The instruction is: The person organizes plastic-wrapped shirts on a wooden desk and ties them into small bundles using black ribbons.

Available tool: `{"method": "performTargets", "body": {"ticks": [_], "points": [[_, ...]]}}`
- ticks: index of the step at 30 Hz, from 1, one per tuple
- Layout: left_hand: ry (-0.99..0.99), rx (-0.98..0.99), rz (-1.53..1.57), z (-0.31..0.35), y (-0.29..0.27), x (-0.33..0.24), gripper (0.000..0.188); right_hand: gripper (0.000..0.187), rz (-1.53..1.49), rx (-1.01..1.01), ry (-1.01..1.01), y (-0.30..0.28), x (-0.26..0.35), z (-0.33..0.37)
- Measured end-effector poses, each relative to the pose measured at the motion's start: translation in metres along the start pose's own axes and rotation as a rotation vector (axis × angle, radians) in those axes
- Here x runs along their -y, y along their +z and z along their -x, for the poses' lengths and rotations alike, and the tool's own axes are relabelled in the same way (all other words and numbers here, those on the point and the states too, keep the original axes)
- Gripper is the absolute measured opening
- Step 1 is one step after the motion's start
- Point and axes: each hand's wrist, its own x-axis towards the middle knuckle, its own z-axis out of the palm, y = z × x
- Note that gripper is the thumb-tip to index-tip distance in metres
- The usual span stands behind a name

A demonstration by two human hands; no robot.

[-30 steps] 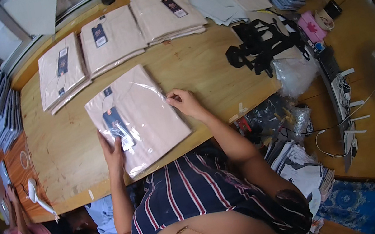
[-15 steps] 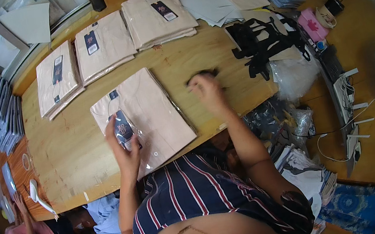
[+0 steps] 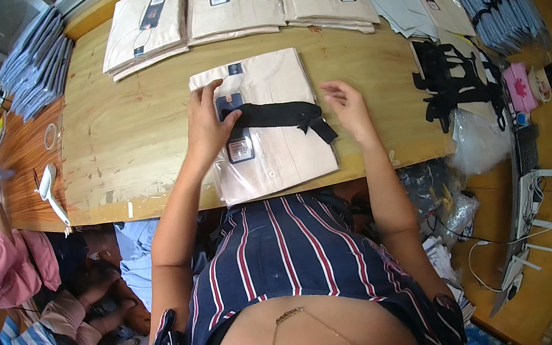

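Observation:
A folded beige shirt in a clear plastic bag (image 3: 274,158) lies on the wooden table (image 3: 130,136) in front of me. A black bow tie strap (image 3: 282,114) stretches across the bag. My left hand (image 3: 207,122) presses the strap's left end onto the bag, beside a dark tag. My right hand (image 3: 347,102) rests with spread fingers at the bag's right edge, just past the strap's bow end.
Three stacks of bagged beige shirts (image 3: 231,2) line the far edge. Grey folded stacks (image 3: 32,65) sit far left, blue-grey ones (image 3: 506,2) far right. A pile of black straps (image 3: 453,77) lies to the right. Another seated person (image 3: 15,273) is at lower left.
My right hand reached right, brought a black strap back and laid it over the bagged shirt. My left hand shifted up onto the strap's left end. The view moved closer.

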Motion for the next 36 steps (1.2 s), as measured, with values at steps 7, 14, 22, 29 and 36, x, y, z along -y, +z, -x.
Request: {"method": "performTargets", "body": {"ticks": [7,14,22,29,36], "points": [[0.399,0.184,0.068,0.016,0.045,-0.032,0.022,0.018,0.272,-0.007,-0.1,-0.013,0.032,0.027],[0.27,0.327,0.168,0.005,0.069,-0.027,0.01,0.013,0.425,-0.144,-0.347,0.024,0.038,0.037],[0.092,0.452,0.365,0.006,-0.013,-0.041,0.007,0.012,-0.874,-0.238,0.088,-0.02,0.041,0.02],[-0.113,0.471,0.341,0.003,-0.042,-0.038,0.008,0.026,-0.249,-0.292,-0.047,0.001,0.067,-0.002],[0.122,0.464,0.324,-0.005,-0.046,-0.06,0.011,0.051,-0.181,0.498,-0.195,0.045,0.143,0.008]]}}
